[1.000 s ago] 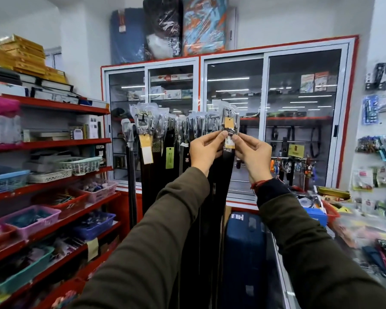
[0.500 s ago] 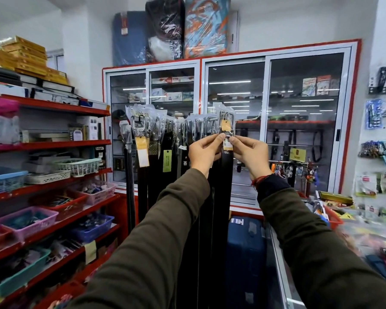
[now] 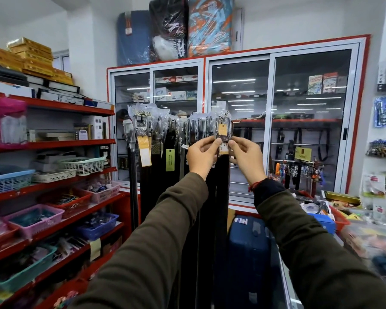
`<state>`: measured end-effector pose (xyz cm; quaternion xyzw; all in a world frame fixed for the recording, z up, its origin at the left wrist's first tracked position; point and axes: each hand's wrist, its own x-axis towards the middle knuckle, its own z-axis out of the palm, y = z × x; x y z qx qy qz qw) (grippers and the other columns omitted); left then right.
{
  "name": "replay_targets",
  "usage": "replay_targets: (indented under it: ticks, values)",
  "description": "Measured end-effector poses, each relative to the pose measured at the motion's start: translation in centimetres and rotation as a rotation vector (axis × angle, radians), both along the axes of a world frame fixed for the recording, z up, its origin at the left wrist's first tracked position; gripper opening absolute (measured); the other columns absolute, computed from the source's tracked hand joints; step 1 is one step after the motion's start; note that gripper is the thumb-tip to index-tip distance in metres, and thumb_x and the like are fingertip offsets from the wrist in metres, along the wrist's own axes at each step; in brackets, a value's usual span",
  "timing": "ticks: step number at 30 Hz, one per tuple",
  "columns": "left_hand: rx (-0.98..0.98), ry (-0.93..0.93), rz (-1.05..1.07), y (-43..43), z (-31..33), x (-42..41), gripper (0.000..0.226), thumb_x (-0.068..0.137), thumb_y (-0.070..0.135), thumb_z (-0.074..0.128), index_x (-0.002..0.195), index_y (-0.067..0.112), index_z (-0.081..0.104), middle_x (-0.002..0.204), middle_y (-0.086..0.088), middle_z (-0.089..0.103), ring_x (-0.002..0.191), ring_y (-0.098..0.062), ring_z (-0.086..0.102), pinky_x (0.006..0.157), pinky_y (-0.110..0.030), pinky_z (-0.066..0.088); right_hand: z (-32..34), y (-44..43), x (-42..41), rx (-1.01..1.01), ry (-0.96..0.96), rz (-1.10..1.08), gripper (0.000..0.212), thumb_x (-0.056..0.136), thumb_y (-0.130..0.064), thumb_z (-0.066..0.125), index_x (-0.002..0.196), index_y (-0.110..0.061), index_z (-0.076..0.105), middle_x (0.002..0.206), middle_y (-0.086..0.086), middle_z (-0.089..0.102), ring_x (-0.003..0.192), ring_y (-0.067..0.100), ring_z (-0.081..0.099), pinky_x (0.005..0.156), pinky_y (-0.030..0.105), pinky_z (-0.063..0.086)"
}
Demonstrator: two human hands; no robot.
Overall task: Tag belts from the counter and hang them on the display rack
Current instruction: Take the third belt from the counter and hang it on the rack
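Item: belt [image 3: 221, 197], rightmost on the display rack [image 3: 176, 121], long axis hanging straight down. My left hand [image 3: 202, 156] and right hand [image 3: 245, 156] pinch its upper end from either side, equally near, just below the tag [image 3: 222, 129].

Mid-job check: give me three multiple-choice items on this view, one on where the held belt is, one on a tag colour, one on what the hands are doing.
1. Where in the row of hanging belts is the belt being handled?
A. right end
B. left end
C. lying on the counter

2. What colour is the tag near its buckle?
A. blue
B. yellow
C. pink

3. What are the hands doing?
A. both hanging free
B. only one touches the belt
C. both pinch the belt below the buckle

Answers:
1. A: no belts hang to its right, only the cabinet.
2. B: the tag is plainly yellow.
3. C: the left hand and right hand meet on it from either side.
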<state>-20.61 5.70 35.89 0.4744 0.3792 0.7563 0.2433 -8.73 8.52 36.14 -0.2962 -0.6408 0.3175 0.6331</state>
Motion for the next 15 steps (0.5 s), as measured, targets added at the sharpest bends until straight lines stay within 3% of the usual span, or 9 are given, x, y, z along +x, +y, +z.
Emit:
replay_targets:
  ticks: [2, 4, 6, 8, 11, 15]
  values:
    - [0.073, 0.22, 0.185, -0.1, -0.4, -0.1, 0.041, 0.1, 0.022, 0.063, 0.139, 0.007, 0.06, 0.134, -0.014, 0.067, 0.123, -0.022, 0.065, 0.104, -0.036, 0.055, -1.1, -0.1, -0.1, 0.22, -0.119, -0.191, 0.044, 0.103, -0.027, 0.053, 0.143, -0.009, 0.052, 0.143, 0.01, 0.058, 0.13, 0.02, 0.058, 0.11, 0.04, 0.048]
    - [0.173, 0.493, 0.335, -0.3, -1.0, -0.3, 0.046, 0.106, 0.024, 0.049, 0.151, 0.014, 0.045, 0.155, -0.006, 0.05, 0.14, -0.016, 0.049, 0.118, -0.03, 0.039, -2.4, 0.0, 0.1, 0.419, -0.195, -0.278, 0.049, 0.107, -0.032, 0.043, 0.153, -0.017, 0.038, 0.162, 0.001, 0.036, 0.151, 0.014, 0.032, 0.123, 0.028, 0.028]
    - [0.243, 0.753, 0.425, -0.3, -1.7, -0.8, 0.052, 0.108, 0.025, 0.041, 0.159, 0.022, 0.03, 0.168, 0.001, 0.027, 0.156, -0.014, 0.023, 0.126, -0.03, 0.021, -3.3, 0.3, 0.1, 0.512, -0.256, -0.262, 0.054, 0.108, -0.033, 0.037, 0.159, -0.023, 0.022, 0.169, -0.008, 0.014, 0.158, 0.01, 0.006, 0.121, 0.01, 0.01]
    - [0.253, 1.017, 0.542, 0.1, -2.0, -1.7, 0.058, 0.107, 0.026, 0.038, 0.162, 0.023, 0.02, 0.172, 0.003, 0.013, 0.16, -0.018, 0.006, 0.13, -0.041, 0.01, -3.8, 0.7, 0.1, 0.548, -0.334, -0.229, 0.057, 0.108, -0.032, 0.034, 0.161, -0.024, 0.014, 0.171, -0.012, 0.004, 0.158, 0.008, -0.003, 0.114, -0.001, 0.006]
    - [0.192, 1.308, 0.733, 0.8, -2.4, -2.8, 0.062, 0.106, 0.032, 0.036, 0.163, 0.023, 0.012, 0.172, 0.001, 0.005, 0.16, -0.024, -0.003, 0.129, -0.049, 0.003, -3.9, 1.5, 0.0, 0.536, -0.47, -0.178, 0.058, 0.108, -0.029, 0.033, 0.161, -0.025, 0.009, 0.17, -0.014, 0.0, 0.157, 0.004, -0.008, 0.12, 0.01, 0.005]
    - [0.094, 1.437, 0.791, 2.1, -2.5, -4.3, 0.064, 0.107, 0.04, 0.03, 0.163, 0.023, 0.005, 0.173, 0.002, -0.003, 0.159, -0.023, -0.009, 0.129, -0.048, -0.002, -4.0, 2.8, -0.3, 0.485, -0.623, -0.173, 0.058, 0.108, -0.032, 0.031, 0.161, -0.028, 0.008, 0.17, -0.016, -0.003, 0.156, 0.006, -0.012, 0.124, 0.024, 0.004]
